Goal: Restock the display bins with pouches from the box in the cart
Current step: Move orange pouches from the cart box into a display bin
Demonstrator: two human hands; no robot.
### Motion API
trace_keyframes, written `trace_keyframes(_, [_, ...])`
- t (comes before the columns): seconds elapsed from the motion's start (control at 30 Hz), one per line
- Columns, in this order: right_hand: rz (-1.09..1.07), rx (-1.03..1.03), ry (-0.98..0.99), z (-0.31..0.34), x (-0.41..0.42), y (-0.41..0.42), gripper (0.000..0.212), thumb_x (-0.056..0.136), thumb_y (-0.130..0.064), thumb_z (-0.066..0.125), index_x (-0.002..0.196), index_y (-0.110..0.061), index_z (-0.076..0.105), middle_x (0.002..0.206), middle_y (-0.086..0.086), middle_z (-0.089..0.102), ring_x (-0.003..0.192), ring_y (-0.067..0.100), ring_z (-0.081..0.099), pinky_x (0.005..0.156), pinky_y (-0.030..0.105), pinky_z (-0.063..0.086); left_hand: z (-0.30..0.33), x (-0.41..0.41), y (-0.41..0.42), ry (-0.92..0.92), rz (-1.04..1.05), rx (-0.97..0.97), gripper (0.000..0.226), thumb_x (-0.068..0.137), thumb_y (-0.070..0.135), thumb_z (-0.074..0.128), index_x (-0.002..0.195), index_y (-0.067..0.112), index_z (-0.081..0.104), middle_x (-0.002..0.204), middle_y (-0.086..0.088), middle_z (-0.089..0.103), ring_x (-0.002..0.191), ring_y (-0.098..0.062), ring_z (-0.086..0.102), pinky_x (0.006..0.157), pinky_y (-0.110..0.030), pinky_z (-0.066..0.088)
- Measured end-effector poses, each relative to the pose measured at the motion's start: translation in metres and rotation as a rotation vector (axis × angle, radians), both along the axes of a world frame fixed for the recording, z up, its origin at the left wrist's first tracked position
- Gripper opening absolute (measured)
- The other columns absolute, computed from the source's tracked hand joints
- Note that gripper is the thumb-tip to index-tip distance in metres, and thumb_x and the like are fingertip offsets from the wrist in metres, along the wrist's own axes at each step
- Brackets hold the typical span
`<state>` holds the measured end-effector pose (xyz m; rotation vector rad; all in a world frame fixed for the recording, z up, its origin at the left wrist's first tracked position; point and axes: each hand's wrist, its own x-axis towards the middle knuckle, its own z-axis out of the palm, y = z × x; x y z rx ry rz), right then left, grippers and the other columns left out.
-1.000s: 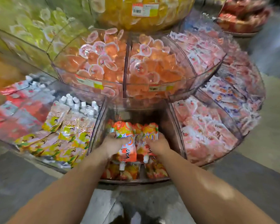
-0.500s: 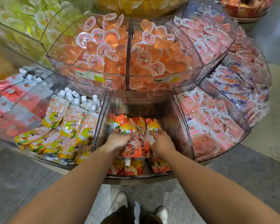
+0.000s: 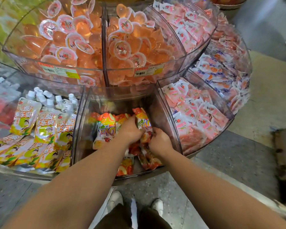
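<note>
Your left hand (image 3: 130, 129) and right hand (image 3: 160, 141) are both down in the middle bin (image 3: 82, 123), at 6 o'clock on the display; each grasps the same orange pouch (image 3: 143, 123), left at its upper half, right at its lower end; pouch stands near upright, long axis running 12 to 6, top at 12; a second pouch (image 3: 106, 128) stands just beside it at 9 o'clock, left hand nearer; more lie flat beneath; cart not in view.
</note>
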<state>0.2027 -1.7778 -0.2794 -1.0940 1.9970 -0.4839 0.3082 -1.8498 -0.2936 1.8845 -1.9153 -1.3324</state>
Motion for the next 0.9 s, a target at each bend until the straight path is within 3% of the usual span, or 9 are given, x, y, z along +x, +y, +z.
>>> trace_keyframes(0.07, [0.033, 0.024, 0.003, 0.002, -0.002, 0.001, 0.042, 0.092, -0.005, 0.046, 0.133, -0.011, 0.054, 0.118, 0.013, 0.065, 0.110, 0.030, 0.059, 0.087, 0.025, 0.043, -0.005, 0.004, 0.003, -0.108, -0.075, -0.145, 0.077, 0.082, 0.037, 0.073, 0.146, 0.014, 0.038, 0.137, -0.014, 0.051, 0.126, -0.031, 0.047, 0.102, -0.034, 0.039])
trace_keyframes(0.13, [0.040, 0.062, -0.033, 0.004, -0.003, 0.003, 0.046, 0.093, -0.003, 0.046, 0.138, -0.012, 0.050, 0.127, 0.012, 0.061, 0.115, 0.029, 0.057, 0.094, 0.025, 0.043, -0.009, 0.013, 0.003, -0.129, -0.111, -0.210, 0.083, 0.083, 0.040, 0.072, 0.151, 0.021, 0.028, 0.140, -0.014, 0.046, 0.129, -0.032, 0.043, 0.104, -0.035, 0.037])
trace_keyframes(0.3, [0.099, 0.092, -0.108, 0.007, -0.001, 0.006, 0.055, 0.090, 0.000, 0.051, 0.143, -0.013, 0.044, 0.135, 0.012, 0.055, 0.120, 0.028, 0.054, 0.101, 0.033, 0.046, -0.022, 0.026, -0.003, -0.370, -0.306, -0.352, 0.058, 0.089, 0.050, 0.059, 0.143, 0.040, 0.041, 0.144, 0.000, 0.048, 0.134, -0.026, 0.036, 0.113, -0.037, 0.025])
trace_keyframes(0.37, [0.123, 0.087, -0.130, 0.007, -0.001, 0.006, 0.056, 0.088, 0.004, 0.047, 0.142, -0.013, 0.045, 0.135, 0.012, 0.056, 0.119, 0.027, 0.055, 0.094, 0.029, 0.048, -0.025, 0.035, -0.004, -0.397, -0.284, -0.313, 0.052, 0.091, 0.048, 0.057, 0.140, 0.046, 0.042, 0.146, 0.004, 0.047, 0.138, -0.027, 0.032, 0.114, -0.039, 0.023])
trace_keyframes(0.5, [-0.015, 0.044, -0.261, 0.007, -0.006, 0.005, 0.054, 0.089, 0.010, 0.037, 0.136, -0.015, 0.050, 0.125, 0.006, 0.060, 0.106, 0.020, 0.059, 0.060, 0.011, 0.048, -0.025, 0.048, -0.001, -0.279, -0.220, -0.310, 0.051, 0.094, 0.041, 0.055, 0.143, 0.039, 0.041, 0.147, 0.003, 0.047, 0.138, -0.026, 0.035, 0.113, -0.037, 0.028])
trace_keyframes(0.57, [-0.065, 0.020, -0.288, 0.005, -0.007, 0.004, 0.052, 0.090, 0.008, 0.043, 0.135, -0.017, 0.051, 0.122, 0.000, 0.061, 0.105, 0.019, 0.061, 0.070, 0.015, 0.052, -0.024, 0.051, 0.002, -0.217, -0.291, -0.286, 0.061, 0.093, 0.046, 0.054, 0.149, 0.035, 0.032, 0.153, -0.002, 0.039, 0.142, -0.026, 0.031, 0.116, -0.039, 0.025])
trace_keyframes(0.63, [-0.056, 0.024, -0.303, 0.003, -0.004, 0.004, 0.045, 0.091, 0.005, 0.048, 0.129, -0.018, 0.056, 0.119, 0.000, 0.065, 0.107, 0.019, 0.062, 0.089, 0.029, 0.053, -0.025, 0.054, 0.007, -0.312, -0.464, -0.215, 0.072, 0.094, 0.055, 0.046, 0.153, 0.038, 0.010, 0.162, -0.004, 0.014, 0.149, -0.030, 0.010, 0.121, -0.042, 0.010])
trace_keyframes(0.73, [-0.021, 0.042, -0.360, 0.001, 0.002, 0.005, 0.041, 0.088, 0.010, 0.048, 0.116, -0.014, 0.065, 0.110, 0.004, 0.071, 0.104, 0.022, 0.066, 0.096, 0.042, 0.053, -0.026, 0.056, 0.011, -0.436, -0.561, -0.154, 0.075, 0.096, 0.060, 0.034, 0.151, 0.040, -0.012, 0.163, -0.002, -0.010, 0.149, -0.030, -0.010, 0.121, -0.044, -0.003])
trace_keyframes(0.9, [-0.018, 0.064, -0.375, 0.021, 0.002, 0.004, 0.045, 0.085, 0.021, 0.043, 0.109, -0.012, 0.062, 0.102, 0.008, 0.069, 0.084, 0.016, 0.065, 0.066, 0.016, 0.054, -0.027, 0.050, 0.010, -0.424, -0.564, -0.125, 0.071, 0.097, 0.060, 0.029, 0.153, 0.038, -0.010, 0.163, -0.002, -0.011, 0.149, -0.031, -0.011, 0.120, -0.047, -0.005])
